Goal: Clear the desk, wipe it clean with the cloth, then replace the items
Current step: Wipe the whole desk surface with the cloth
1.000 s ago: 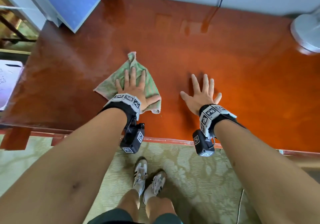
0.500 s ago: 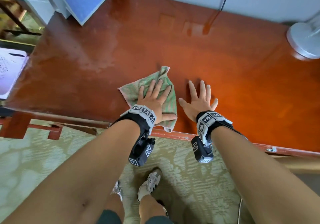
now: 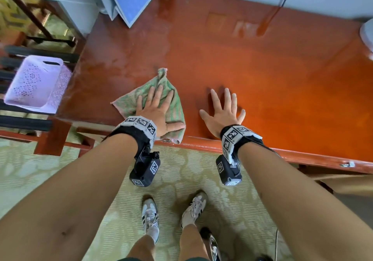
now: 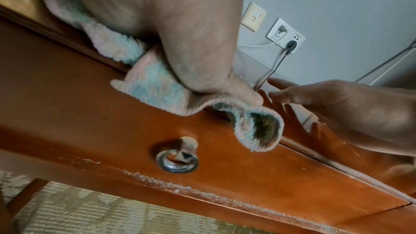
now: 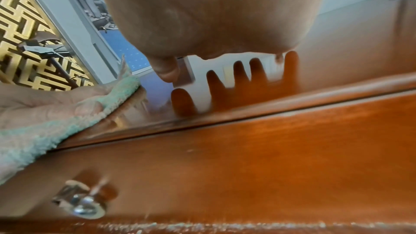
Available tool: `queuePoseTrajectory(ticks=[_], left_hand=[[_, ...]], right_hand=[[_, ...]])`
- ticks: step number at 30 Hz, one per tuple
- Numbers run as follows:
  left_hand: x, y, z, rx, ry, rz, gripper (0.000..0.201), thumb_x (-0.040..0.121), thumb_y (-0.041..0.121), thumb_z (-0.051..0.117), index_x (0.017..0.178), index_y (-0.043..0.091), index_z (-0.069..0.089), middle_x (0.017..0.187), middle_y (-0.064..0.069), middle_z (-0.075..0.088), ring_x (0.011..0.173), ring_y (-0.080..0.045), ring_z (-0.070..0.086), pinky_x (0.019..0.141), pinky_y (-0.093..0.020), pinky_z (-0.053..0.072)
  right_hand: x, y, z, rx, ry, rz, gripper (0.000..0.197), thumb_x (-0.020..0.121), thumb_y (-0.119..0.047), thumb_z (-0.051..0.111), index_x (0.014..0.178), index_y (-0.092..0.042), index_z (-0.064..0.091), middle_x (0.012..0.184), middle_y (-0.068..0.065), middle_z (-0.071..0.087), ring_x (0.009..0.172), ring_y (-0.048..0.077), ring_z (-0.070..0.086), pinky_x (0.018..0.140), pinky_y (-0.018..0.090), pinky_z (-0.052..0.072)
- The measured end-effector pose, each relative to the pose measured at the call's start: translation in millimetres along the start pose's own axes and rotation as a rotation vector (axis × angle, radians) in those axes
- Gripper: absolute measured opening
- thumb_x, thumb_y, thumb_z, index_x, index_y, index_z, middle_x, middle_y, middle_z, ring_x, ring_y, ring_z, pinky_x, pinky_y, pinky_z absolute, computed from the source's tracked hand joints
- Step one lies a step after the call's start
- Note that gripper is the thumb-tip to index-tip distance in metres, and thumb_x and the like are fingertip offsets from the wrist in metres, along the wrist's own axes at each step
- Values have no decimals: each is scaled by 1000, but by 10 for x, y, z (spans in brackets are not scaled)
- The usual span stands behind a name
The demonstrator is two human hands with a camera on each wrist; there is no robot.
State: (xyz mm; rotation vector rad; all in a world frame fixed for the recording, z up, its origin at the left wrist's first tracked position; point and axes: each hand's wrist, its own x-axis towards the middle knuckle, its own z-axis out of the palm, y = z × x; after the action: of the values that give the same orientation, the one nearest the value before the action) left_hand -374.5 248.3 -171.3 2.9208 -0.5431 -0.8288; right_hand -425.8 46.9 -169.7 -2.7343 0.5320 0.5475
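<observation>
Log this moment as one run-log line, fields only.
phase: wiping | left hand: flat on cloth, near desk front edge | right hand: flat on bare desk | cloth corner overhangs edge

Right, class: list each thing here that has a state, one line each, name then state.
cloth: spread flat, one corner hanging over the desk edge
left hand: flat, pressing the cloth
right hand: fingers spread, flat on the desk
desk: streaky sheen beyond the cloth
basket: upright

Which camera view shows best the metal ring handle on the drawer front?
The left wrist view: the ring handle sits sharp and whole, below the cloth. The right wrist view shows it blurred; the head view does not show it.
</observation>
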Motion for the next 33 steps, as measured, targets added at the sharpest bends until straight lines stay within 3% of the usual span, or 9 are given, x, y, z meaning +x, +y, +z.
queuePoseTrajectory(ticks=[8,14,21,28,33], left_hand=[[-137,-451,5,4,-8,-23,109,66,92,29,144,38,-27,149,6,-39,140,-19,-32,114,-51,-13],[-161,-663,-19,0,3,-39,111,65,93,27,145,38,-26,150,5,-38,141,-20,-31,114,-51,-12],[-172,-918,-53,-21,27,-90,111,65,92,29,146,36,-23,152,4,-35,142,-20,-29,115,-52,-11],[-170,-1277,-112,-72,50,-180,112,65,92,30,147,36,-22,153,4,-34,142,-20,-27,116,-52,-10],[-191,-1484,-116,-95,69,-214,112,65,92,30,147,35,-21,153,4,-33,143,-21,-26,115,-53,-9]], right_hand=[[-106,-333,204,12,-41,30,64,94,-64,20,149,-50,-10,157,-10,-28,143,13,-29,113,57,-16],[-109,-476,175,-7,-35,65,68,92,-66,22,148,-49,-12,157,-9,-29,143,16,-30,112,61,-14],[-83,-1031,217,9,-60,-70,75,86,-75,28,146,-54,-13,155,-11,-32,142,20,-34,110,66,-12],[3,-1584,259,10,-136,65,89,78,-83,32,143,-54,-21,154,-1,-38,137,39,-37,99,78,-10],[16,-1825,250,-1,-178,83,98,74,-85,38,142,-53,-24,152,1,-41,136,43,-37,95,83,-5]])
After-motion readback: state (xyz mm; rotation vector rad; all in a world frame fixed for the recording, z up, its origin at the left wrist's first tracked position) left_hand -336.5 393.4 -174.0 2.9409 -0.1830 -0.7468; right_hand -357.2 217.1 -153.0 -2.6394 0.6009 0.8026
